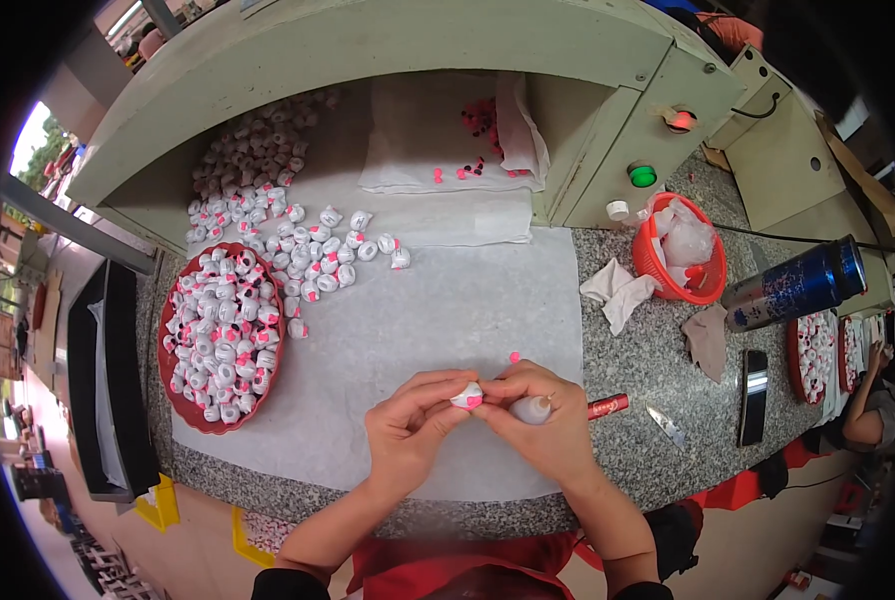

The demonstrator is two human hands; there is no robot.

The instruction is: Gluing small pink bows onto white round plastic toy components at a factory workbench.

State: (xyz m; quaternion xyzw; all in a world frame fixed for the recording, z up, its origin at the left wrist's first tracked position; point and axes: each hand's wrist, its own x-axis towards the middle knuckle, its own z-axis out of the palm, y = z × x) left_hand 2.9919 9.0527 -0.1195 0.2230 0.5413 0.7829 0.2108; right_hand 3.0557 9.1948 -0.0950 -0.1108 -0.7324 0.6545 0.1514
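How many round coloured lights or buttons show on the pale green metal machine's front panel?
2: a glowing red round one higher up, and a green round one below it, slightly left. Neither is hidden.

Left hand (404,432) and right hand (548,425) are pinching a white-and-pink piece (467,396), right also holding a small bottle (533,409), similar pieces (223,335) are filling a red bowl (215,426)

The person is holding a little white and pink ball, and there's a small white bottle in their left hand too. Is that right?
Not quite! The small white bottle is in the person's right hand, not the left hand. The head view shows it. They are holding a little white and pink ball, just as you said.
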